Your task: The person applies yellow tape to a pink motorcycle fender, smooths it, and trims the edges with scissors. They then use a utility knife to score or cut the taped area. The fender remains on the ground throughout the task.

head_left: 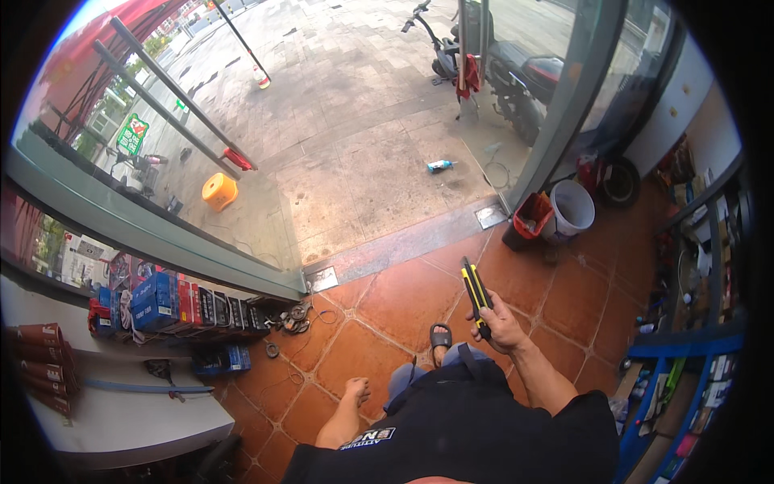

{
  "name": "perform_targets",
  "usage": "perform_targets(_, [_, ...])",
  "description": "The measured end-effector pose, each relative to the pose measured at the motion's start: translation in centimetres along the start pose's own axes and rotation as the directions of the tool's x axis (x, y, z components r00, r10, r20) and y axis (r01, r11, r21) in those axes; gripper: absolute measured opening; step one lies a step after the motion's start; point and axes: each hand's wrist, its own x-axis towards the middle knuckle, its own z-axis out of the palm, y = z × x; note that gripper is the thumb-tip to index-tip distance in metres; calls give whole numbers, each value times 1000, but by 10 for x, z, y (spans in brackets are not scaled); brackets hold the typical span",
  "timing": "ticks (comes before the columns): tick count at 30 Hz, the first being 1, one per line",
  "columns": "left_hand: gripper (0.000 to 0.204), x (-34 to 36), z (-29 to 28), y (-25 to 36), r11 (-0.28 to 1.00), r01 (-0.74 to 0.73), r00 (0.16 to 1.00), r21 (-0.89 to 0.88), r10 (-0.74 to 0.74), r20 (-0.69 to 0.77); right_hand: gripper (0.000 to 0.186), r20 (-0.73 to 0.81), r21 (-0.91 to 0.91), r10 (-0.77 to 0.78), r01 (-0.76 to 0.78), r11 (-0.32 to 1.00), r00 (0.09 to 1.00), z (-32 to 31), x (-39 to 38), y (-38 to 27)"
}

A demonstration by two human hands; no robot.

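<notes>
My right hand (501, 325) is closed around a yellow-and-black utility knife (476, 294). The knife points away from me, over the tiled floor just ahead of my body. No bare blade can be made out. My left hand (356, 391) hangs low at my left side with its fingers curled in, and nothing shows in it. A sandalled foot (440, 339) rests on the tiles between the two hands.
Ahead is an open glass doorway with a metal sill (411, 242). To its right stand a white bucket (572, 208) and a red-lined bin (532, 216). Boxes (157, 300) line the left window; a blue rack (685, 347) is at right. Outside are a yellow stool (219, 191), a blue bottle (439, 166) and a scooter (516, 81).
</notes>
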Motion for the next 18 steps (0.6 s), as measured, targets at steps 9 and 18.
perform_targets(9, [9,74,-45,139,922,17,944,-388,-142,-298,68,395,13,-66,66,998,916,94,382,-143])
perform_targets(18, [35,221,-34,576,984,-147,965,98,164,-205,54,40,138,-72,66,988,997,145,633,-207])
